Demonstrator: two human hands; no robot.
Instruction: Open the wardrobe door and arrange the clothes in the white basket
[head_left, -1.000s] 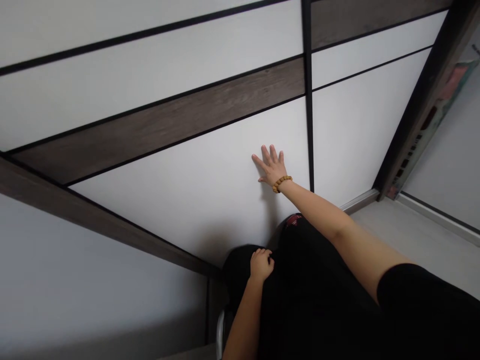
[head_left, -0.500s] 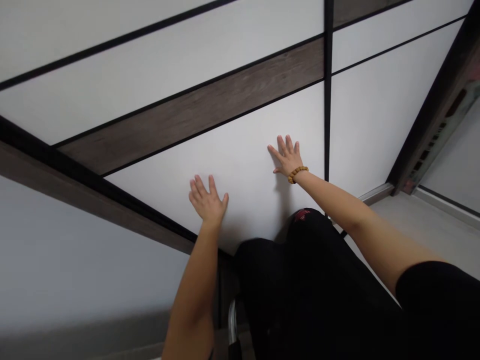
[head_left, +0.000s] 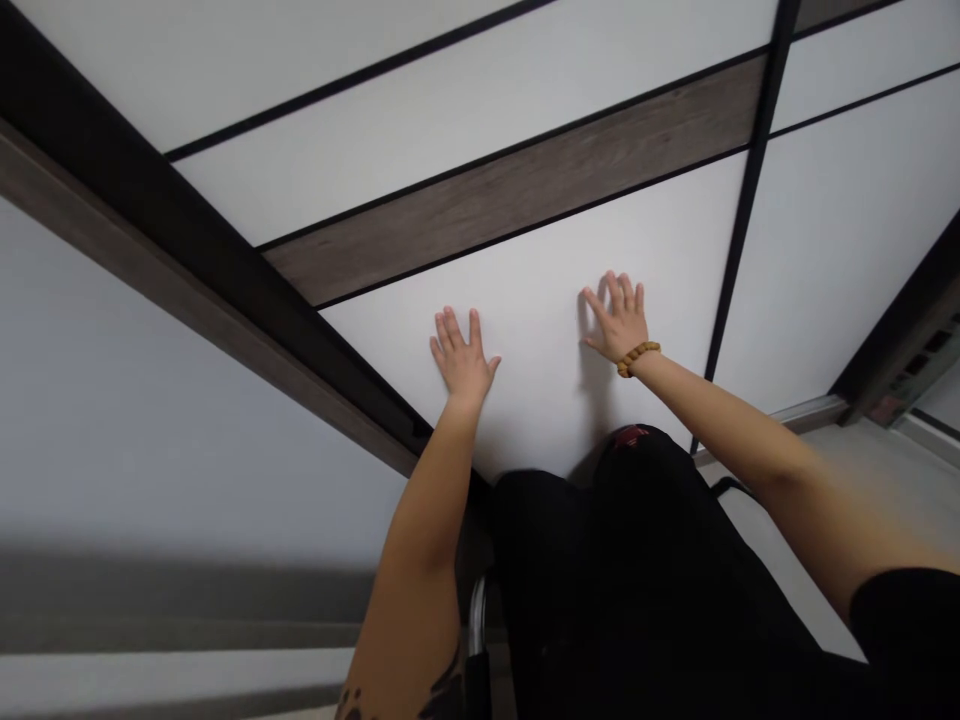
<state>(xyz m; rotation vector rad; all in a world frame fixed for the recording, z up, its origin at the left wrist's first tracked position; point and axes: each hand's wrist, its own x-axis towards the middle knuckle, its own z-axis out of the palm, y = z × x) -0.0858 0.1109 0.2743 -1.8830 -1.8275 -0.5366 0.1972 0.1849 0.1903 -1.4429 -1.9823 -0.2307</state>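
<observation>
Both of my hands lie flat against a white sliding door panel [head_left: 540,290] with a brown wood-grain band across it. My left hand [head_left: 461,358] presses the panel with fingers spread, close to the door's dark left edge. My right hand [head_left: 621,320], a beaded bracelet on its wrist, presses the same panel a little to the right, fingers stretched out. Neither hand holds anything.
A dark brown frame post [head_left: 210,270] borders the door on the left, with a plain grey wall [head_left: 135,430] beyond it. A second white door panel [head_left: 832,240] sits to the right past a thin black strip. My legs in black clothing [head_left: 637,580] are below, over a light floor [head_left: 862,470].
My left hand rose from my lap and went flat on the panel. The door panel has shifted to the right relative to the left frame post, with both hands on it.
</observation>
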